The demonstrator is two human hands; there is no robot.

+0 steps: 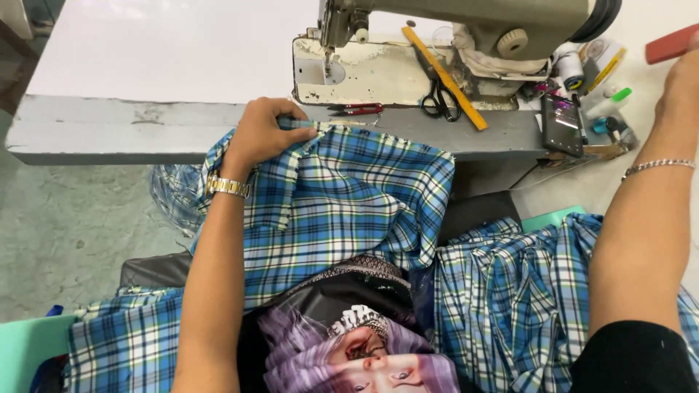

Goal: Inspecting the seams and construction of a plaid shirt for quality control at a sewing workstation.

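My left hand (263, 137), with a metal watch on its wrist, is closed on the upper edge of a blue plaid fabric piece (349, 204) at the front edge of the sewing table (109, 131). The cloth hangs from the table edge down onto my lap. My right hand (681, 76) reaches out to the far right and touches a red flat object (668, 45) at the frame edge; its fingers are mostly cut off. A thin bracelet sits on that wrist. The sewing machine (451, 22) stands behind the fabric.
Black scissors (439, 98), a yellow ruler (445, 76) and small red snips (357, 109) lie on the machine bed. A dark phone (561, 125), thread spools and small bottles crowd the right side. More plaid cloth (510, 298) is heaped at my right. Concrete floor lies at left.
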